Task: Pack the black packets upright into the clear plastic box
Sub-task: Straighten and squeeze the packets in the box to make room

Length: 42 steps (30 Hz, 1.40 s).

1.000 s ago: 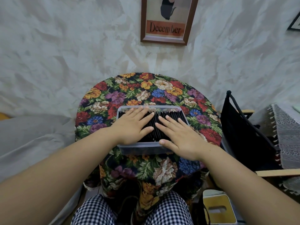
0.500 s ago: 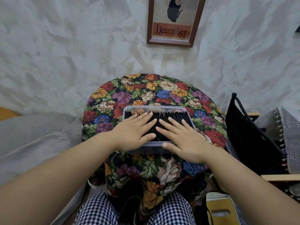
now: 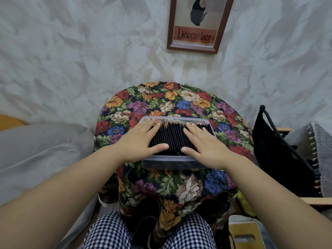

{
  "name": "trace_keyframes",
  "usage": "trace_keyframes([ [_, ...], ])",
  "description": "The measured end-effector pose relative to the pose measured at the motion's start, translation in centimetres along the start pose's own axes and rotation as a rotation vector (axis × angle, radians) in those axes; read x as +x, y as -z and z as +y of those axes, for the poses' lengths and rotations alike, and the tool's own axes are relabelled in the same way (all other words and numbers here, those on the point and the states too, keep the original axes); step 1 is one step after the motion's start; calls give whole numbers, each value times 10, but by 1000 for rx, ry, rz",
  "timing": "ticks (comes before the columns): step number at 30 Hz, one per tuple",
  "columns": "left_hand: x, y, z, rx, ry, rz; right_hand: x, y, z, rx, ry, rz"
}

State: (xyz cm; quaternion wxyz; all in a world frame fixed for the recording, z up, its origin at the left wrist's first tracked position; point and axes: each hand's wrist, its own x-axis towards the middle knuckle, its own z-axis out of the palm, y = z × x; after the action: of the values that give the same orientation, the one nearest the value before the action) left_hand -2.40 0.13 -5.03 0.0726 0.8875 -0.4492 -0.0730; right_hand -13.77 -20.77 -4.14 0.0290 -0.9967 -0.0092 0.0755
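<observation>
left hand, right hand flat, fingers straight, hiding most black packets in clear box.

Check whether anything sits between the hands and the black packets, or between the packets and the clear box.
Nothing visible does. The left hand and right hand lie flat, fingers straight, directly on the top edges of the black packets, which stand inside the clear plastic box.

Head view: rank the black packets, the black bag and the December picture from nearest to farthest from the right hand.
1. black packets, directly under the right hand, touching it.
2. black bag, off to its right.
3. December picture, high up at the back.
</observation>
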Motion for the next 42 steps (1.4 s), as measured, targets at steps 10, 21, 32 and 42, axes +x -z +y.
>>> trace_keyframes([
  [10,0,-1,-1,40,-39,0,10,12,-13,97,51,12],
  [21,-4,-4,1,150,-294,1,21,4,-17,0,83,-36],
  [32,-3,-4,2,245,-302,-16,-1,-1,-20,-16,106,-28],
  [42,-15,-13,3,143,-169,101,-29,-9,0,75,-136,121],
])
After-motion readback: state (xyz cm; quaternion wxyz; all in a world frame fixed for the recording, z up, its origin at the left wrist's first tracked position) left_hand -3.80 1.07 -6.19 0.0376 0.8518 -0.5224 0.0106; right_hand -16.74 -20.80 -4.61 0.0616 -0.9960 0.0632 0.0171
